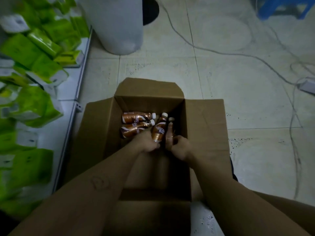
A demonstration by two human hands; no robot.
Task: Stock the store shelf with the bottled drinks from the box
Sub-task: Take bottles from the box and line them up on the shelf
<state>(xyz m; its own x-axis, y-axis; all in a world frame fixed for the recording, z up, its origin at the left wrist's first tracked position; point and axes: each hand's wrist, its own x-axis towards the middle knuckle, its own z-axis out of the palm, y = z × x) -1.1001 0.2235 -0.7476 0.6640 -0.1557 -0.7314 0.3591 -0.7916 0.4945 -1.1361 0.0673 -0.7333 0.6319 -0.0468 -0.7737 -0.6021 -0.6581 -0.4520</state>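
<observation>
An open cardboard box (206, 120) stands on the tiled floor in front of me. Both my arms reach down into it. My left hand (146, 143) grips the base of a copper-brown bottle with a white cap (159, 129), which points away from me. My right hand (179, 147) holds a second, similar bottle (170, 128) right beside the first. Two more brown bottles (136, 117) (134, 129) lie on their sides at the box's far left, caps pointing right.
A white store shelf (68, 92) along the left carries several green and white packs (34, 106). A pale cylindrical bin (117, 26) stands beyond the box. Cables (238, 53) and a power strip (308, 86) lie on the floor at right; a blue stool (283, 7) is at top right.
</observation>
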